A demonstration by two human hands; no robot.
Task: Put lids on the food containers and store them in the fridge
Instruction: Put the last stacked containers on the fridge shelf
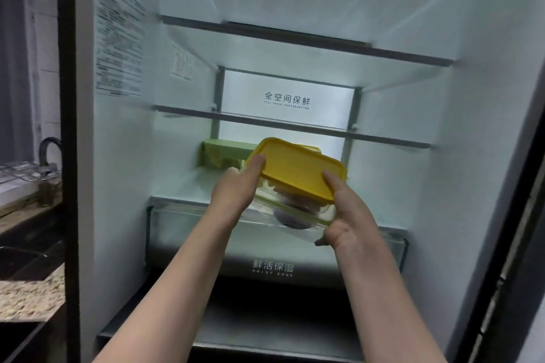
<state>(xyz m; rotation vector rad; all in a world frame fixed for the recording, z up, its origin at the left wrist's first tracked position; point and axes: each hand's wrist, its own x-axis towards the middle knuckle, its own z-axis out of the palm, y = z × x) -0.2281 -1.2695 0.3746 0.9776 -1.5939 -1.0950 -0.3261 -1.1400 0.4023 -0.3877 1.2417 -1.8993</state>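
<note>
A: Container [295,209] w/ yellow lid [298,169] – clear glass body, lid on, tilted, near edge lower. Held in air just in front of the bottom fridge shelf [188,186], above the drawer [206,233] marked "Moisy Zone". Not resting on the shelf as far as I can see.

B: Grip?

A: Left hand [236,188] clamped on container's left end, thumb on top of lid, fingers under – hidden. Right hand [348,215] clamped on right near corner, thumb up on lid edge, fingers curled beneath the glass base. Both bare forearms reach in from below.

B: Contents?

A: Dark purplish round items inside, blurred thru glass; can't ID.

B: Anything else rel. to container?

A: Behind it, at back-left of same shelf: green-lidded box [227,153], partly hidden by the yellow lid. Above container: two glass shelves, nothing visible on them; lit rear panel [287,100] w/ printed text. Well left of container, outside fridge: speckled counter [29,295], dark faucet [50,147], wire rack [20,171].
</note>
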